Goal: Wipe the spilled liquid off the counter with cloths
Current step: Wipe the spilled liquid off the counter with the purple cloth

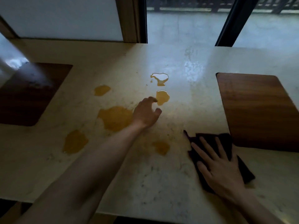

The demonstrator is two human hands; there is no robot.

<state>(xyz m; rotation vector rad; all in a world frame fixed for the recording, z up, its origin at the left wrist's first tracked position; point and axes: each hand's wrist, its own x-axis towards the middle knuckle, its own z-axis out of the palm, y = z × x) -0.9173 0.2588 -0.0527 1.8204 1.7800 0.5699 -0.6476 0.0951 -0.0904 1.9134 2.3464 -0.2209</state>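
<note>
Pressing flat with fingers spread, the right hand is laid palm-down on a dark cloth; nothing is pinched, the cloth being held against the counter by the open palm alone. The cloth is shown lying near the front right of the pale stone surface, its far corner just beside the near left corner of a wooden placemat, whose left edge bounds the right side of the working area. The left hand is extended over the middle of the counter, fingers loosely curled and empty, its fingertips close to a small amber puddle. Spilled liquid is distributed in separate pools: a large patch just left of the left wrist, a smaller one toward the front left, one farther back, a glare-lit pool beyond the fingertips, and a faint one between the forearm and the cloth. A second, darker placemat marks the left limit. Bare stone is seen between cloth and nearest pool, and along the front edge. A window frame rises at the far edge of the counter.
</note>
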